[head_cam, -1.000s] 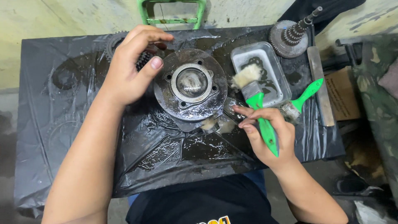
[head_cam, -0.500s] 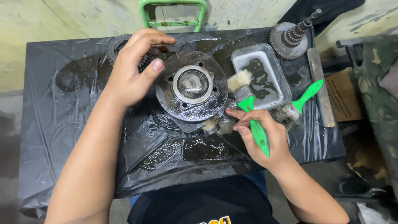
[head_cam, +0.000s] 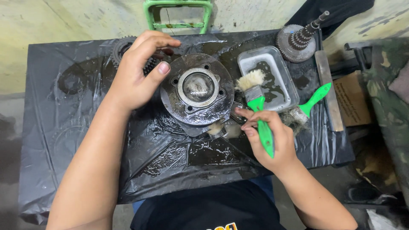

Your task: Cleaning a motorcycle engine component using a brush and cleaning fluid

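Note:
A dark round metal hub (head_cam: 197, 96) with a shiny centre lies on a table covered in black plastic sheet (head_cam: 76, 136). My left hand (head_cam: 138, 72) rests on the hub's left edge, thumb against its rim, fingers curled over a dark gear (head_cam: 121, 49) behind it. My right hand (head_cam: 266, 138) grips a green-handled paintbrush (head_cam: 257, 108), whose pale bristles point up beside the hub's right side, over the corner of a grey tray (head_cam: 285, 83) holding dark liquid.
A second green-handled brush (head_cam: 309, 104) lies right of the tray. A geared shaft (head_cam: 298, 38) stands at the back right, with a flat metal bar (head_cam: 329, 96) beside it. A green frame (head_cam: 179, 15) sits behind the table, a cardboard box (head_cam: 351, 102) to the right.
My right hand has drawn the brush slightly left, from over the tray toward the hub's right side. My left hand has stayed on the hub.

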